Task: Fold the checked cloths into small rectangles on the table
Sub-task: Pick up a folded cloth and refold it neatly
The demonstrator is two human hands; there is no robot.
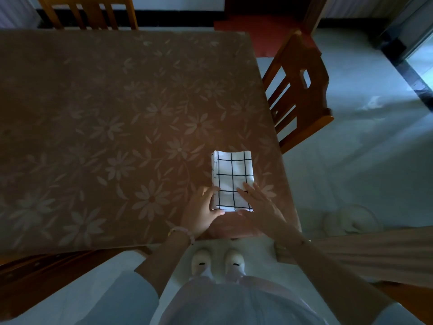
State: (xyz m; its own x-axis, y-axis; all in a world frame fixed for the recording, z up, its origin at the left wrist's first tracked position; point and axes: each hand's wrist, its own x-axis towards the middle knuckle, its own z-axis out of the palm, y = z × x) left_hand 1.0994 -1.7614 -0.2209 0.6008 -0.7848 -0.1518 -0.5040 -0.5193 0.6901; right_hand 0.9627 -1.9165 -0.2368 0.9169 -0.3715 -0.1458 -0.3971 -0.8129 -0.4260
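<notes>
A white cloth with a black check, folded into a small upright rectangle, lies on the table near its front right corner. My left hand holds the cloth's near left corner, thumb under the near edge and fingers curled over the left side. My right hand lies flat with straight fingers on the cloth's near right part. Only this one cloth is in view.
The table carries a brown covering with pale flowers. A wooden chair stands at the right side, another chair at the far side. The table's front edge runs just below my hands; my feet in pale slippers stand below it.
</notes>
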